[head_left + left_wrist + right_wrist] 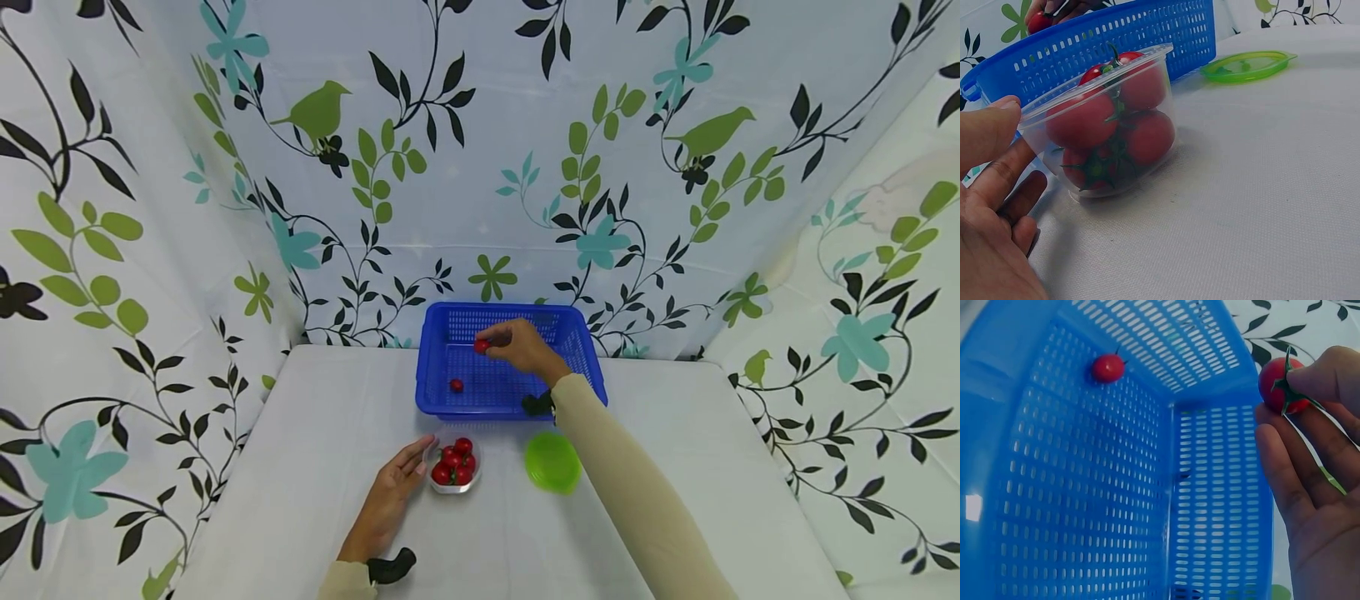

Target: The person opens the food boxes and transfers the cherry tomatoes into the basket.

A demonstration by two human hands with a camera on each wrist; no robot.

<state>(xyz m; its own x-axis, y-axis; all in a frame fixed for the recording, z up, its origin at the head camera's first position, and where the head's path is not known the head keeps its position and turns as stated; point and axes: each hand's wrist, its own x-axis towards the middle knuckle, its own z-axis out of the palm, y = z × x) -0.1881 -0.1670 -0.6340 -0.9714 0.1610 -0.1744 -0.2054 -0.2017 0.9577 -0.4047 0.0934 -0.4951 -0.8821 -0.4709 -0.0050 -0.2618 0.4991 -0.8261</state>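
My right hand pinches a small red tomato with a green stem, held above the blue plastic basket. Inside that basket lies another tomato, seen alone on the perforated floor. My left hand is beside a clear plastic container of several tomatoes. Its fingers are extended along the container's left side, with the thumb right at the rim in the left wrist view.
A green lid lies on the white table, right of the container and in front of the basket. Patterned cloth with leaves and birds hangs behind the table and along both sides.
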